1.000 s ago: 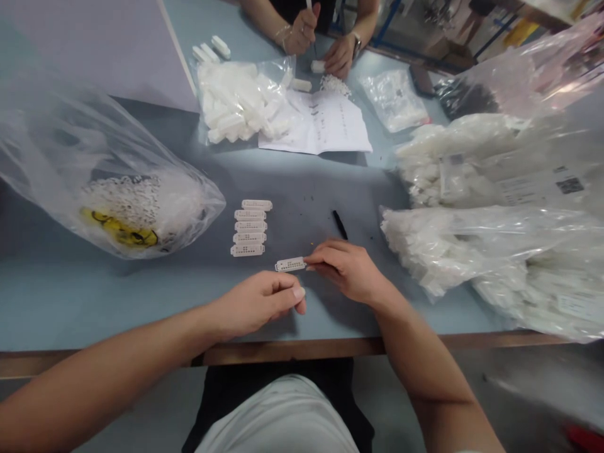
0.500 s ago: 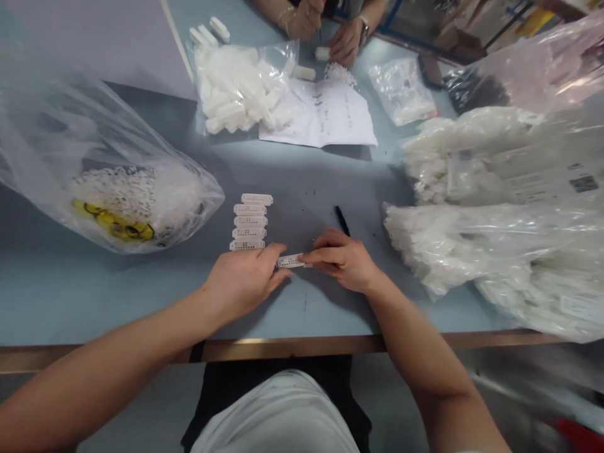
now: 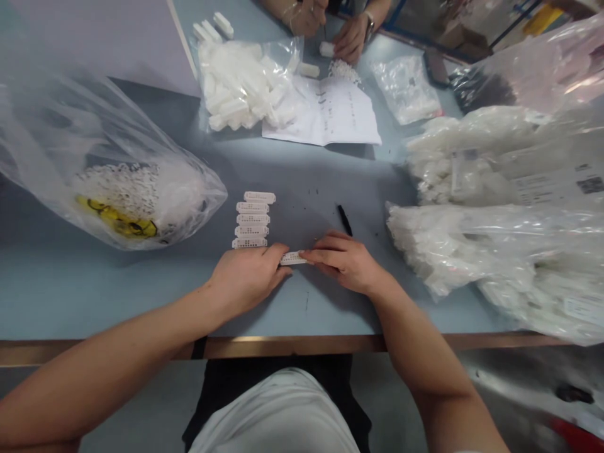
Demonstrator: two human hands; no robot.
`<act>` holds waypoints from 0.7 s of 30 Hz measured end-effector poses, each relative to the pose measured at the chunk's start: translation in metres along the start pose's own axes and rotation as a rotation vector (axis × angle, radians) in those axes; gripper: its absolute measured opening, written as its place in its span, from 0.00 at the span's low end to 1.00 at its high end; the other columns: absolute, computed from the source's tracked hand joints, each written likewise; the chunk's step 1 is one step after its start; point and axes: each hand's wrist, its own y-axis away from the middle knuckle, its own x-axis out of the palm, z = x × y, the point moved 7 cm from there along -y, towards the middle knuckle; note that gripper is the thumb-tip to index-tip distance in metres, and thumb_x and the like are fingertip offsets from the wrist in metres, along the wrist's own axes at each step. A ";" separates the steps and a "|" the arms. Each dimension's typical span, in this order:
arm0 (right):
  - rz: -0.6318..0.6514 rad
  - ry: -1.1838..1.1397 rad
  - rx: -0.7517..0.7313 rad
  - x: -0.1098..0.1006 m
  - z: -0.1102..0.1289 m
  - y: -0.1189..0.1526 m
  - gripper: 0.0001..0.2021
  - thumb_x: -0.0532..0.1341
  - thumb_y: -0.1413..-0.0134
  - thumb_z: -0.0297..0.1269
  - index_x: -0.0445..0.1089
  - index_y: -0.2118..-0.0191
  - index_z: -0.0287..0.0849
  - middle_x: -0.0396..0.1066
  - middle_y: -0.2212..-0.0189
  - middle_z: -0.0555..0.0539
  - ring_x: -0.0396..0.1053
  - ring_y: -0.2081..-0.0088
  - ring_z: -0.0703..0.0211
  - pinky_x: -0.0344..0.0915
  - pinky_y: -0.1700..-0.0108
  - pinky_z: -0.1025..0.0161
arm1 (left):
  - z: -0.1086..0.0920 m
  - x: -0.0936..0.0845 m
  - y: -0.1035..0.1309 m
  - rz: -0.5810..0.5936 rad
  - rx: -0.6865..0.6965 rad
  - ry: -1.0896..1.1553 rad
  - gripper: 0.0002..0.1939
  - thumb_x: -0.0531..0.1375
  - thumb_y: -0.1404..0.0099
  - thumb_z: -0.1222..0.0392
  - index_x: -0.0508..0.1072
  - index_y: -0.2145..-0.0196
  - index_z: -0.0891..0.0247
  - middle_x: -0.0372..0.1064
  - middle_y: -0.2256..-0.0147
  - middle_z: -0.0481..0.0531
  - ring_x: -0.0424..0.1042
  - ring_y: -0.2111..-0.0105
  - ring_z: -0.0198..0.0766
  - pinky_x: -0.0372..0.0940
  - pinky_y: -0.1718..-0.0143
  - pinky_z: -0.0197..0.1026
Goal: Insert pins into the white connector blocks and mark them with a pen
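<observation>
Between my two hands, just above the blue table, is a narrow white plastic strip with rows of small holes (image 3: pixel 293 258). My left hand (image 3: pixel 248 275) pinches its left end between thumb and fingers. At the other end, my right hand (image 3: pixel 346 261) has its fingertips closed on the strip and covers that end. A column of several similar white perforated strips (image 3: pixel 252 219) lies just beyond my left hand, the nearest one close to my knuckles. Behind my right hand lies a black pen (image 3: pixel 344 219).
A clear bag with small white parts and a yellow piece (image 3: pixel 136 201) lies left. Bulging bags of white parts (image 3: pixel 453 245) crowd the right. Across the table are a bag of white blocks (image 3: pixel 245 88), a paper sheet (image 3: pixel 349 113) and another person's hands (image 3: pixel 350 39).
The view has shifted slightly. The held strip looks a little more level; both hands keep nearly the same grip and place on it.
</observation>
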 end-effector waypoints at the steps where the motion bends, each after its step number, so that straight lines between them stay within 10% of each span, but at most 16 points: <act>1: 0.000 0.021 -0.009 0.000 0.001 0.000 0.11 0.56 0.40 0.28 0.73 0.56 0.43 0.71 0.68 0.47 0.65 0.67 0.62 0.67 0.62 0.63 | 0.000 0.000 0.000 0.001 0.000 0.009 0.19 0.50 0.33 0.46 0.68 0.53 0.59 0.75 0.64 0.56 0.74 0.66 0.46 0.61 0.69 0.41; 21: 0.067 0.280 -0.051 -0.003 0.011 0.003 0.12 0.57 0.39 0.32 0.72 0.52 0.43 0.73 0.68 0.47 0.66 0.66 0.61 0.66 0.61 0.62 | 0.000 -0.001 -0.001 0.003 -0.003 -0.001 0.18 0.49 0.33 0.46 0.69 0.56 0.60 0.74 0.66 0.56 0.74 0.68 0.49 0.60 0.72 0.42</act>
